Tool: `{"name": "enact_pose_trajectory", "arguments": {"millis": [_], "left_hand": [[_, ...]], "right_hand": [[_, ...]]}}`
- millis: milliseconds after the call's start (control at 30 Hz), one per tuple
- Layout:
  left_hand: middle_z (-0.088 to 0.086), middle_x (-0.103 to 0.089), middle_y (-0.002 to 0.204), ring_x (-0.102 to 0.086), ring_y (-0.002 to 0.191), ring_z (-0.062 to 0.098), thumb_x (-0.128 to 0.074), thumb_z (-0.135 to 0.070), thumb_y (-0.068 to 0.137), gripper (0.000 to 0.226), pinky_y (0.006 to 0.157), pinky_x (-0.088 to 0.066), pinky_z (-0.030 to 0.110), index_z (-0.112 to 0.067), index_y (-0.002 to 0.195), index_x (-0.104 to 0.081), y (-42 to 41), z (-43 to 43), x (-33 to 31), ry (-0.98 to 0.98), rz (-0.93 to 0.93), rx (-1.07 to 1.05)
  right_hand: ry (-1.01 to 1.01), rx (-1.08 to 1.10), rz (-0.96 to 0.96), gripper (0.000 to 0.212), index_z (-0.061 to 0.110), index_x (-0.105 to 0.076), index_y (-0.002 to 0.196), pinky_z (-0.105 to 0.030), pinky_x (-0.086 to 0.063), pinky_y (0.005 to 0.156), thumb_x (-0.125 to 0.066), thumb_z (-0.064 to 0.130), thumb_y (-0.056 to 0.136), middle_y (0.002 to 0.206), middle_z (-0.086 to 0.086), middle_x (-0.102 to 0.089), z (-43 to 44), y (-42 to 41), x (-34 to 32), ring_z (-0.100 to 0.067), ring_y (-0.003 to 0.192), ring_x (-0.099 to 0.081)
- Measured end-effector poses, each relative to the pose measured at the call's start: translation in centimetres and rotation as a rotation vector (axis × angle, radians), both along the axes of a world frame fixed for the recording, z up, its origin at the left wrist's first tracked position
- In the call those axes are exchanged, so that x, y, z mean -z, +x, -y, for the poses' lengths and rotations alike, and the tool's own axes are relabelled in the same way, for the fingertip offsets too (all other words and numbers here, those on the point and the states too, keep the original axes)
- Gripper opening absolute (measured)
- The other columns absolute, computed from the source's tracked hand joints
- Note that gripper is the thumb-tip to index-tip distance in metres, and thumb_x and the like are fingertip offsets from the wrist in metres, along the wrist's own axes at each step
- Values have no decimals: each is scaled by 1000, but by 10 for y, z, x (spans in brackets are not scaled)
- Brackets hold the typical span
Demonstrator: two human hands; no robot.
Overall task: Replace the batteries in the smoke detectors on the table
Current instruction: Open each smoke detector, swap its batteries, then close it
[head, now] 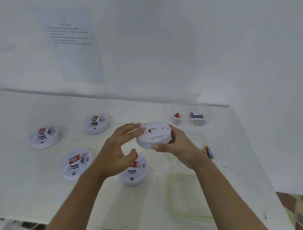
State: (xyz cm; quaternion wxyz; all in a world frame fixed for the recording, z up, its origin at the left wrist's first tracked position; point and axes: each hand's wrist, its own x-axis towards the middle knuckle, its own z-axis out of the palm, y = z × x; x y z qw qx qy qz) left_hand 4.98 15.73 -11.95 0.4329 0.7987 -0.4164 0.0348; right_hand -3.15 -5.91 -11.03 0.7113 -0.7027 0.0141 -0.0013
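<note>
1. Head view: gripping the smoke detector (154,134) by its round rim with the right hand (176,145), back side up, lifted over the middle of the table (34,178).
2. Touching its left edge with the straight, loose fingers of the left hand (120,148); holding nothing.
3. Likely light, hard plastic, smooth and a bit slippy; best held by the rim, as now.
4. Sitting flat on the table to the left: four other detectors (43,137), red stickers up.
5. In the clear box (208,111) at the back right: red batteries (176,115) toward its left, blue batteries (196,116) toward its right.
6. Lying loose beside the right wrist: one blue battery (209,152). Near the front edge: a green-rimmed lid (169,195).
</note>
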Motion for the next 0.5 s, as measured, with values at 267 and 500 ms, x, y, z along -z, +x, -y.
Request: {"name": "enact_pose_trajectory", "arguments": {"millis": [267,500], "left_hand": [[-30,-61,111,-54,106,-15,-67,-46,87,36,88,-39,5,-29,118,-61,-6,0,-2,-192,-87,-221],[-18,-69,104,-68,96,8,-53,-55,90,28,72,-58,25,-49,117,-51,-6,5,-10,-443,-370,-252]], "right_hand": [[-285,87,-121,50,35,-62,115,-17,-40,73,-37,72,92,98,19,-61,-20,0,-11,-3,77,-55],[-205,203,85,33,34,-55,135,-12,-46,65,-49,37,103,78,-9,-63,-30,4,-13,-9,64,-50]]}}
